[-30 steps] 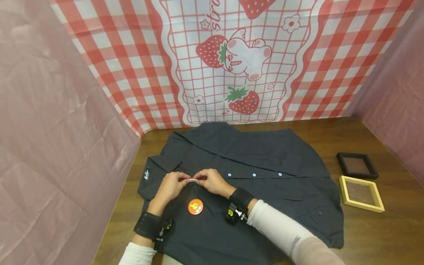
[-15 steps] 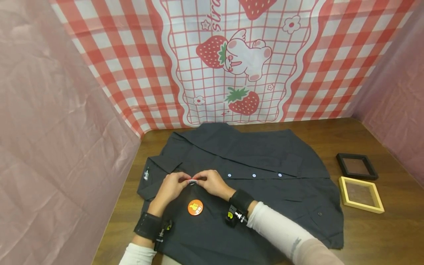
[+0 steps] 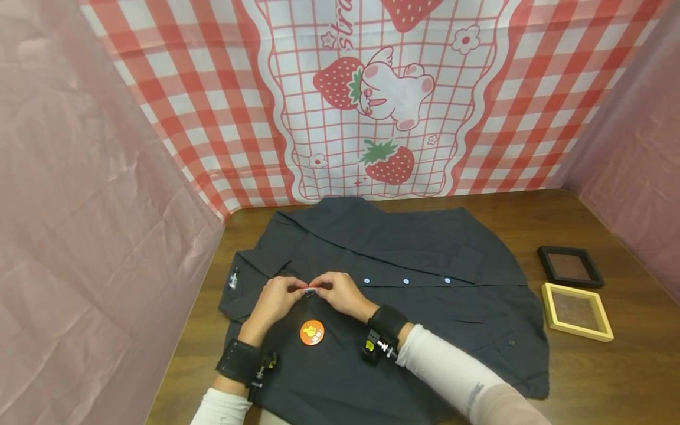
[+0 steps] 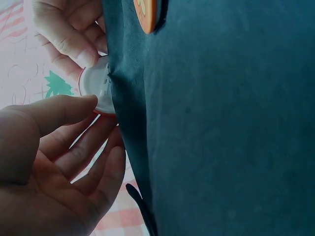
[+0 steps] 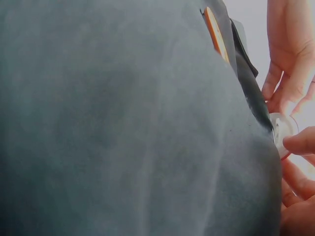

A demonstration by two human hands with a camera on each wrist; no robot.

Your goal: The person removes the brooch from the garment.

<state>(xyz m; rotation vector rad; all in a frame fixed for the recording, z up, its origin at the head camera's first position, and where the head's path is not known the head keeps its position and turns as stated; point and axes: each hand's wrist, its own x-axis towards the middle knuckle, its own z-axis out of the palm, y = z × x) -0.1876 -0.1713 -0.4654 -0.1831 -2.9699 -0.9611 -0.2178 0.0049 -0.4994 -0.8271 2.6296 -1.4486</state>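
Between both hands is a round pin badge, its pale back (image 4: 93, 84) and red rim showing in the left wrist view. My left hand (image 3: 274, 300) pinches one side of it between thumb and fingers, and my right hand (image 3: 342, 294) pinches the other. A raised fold of the dark shirt (image 3: 404, 336) meets the badge's back, where part of the pin is visible; whether the pin is fastened I cannot tell. Just nearer the body, an orange badge (image 3: 311, 333) with a yellow thumbs-up lies on the shirt front. The pinched badge's printed face is hidden.
On the wooden table (image 3: 579, 378), a black frame (image 3: 571, 267) and a pale yellow frame (image 3: 576, 311) lie at the right. The shirt's collar (image 3: 249, 277) points left, and several white buttons (image 3: 406, 281) run along its placket. A checked strawberry cloth (image 3: 212, 118) hangs behind.
Both hands stay in nearly the same place with the badge between their fingertips. The fabric and badge at the fingertips shift very slightly; the orange badge stays on the shirt.
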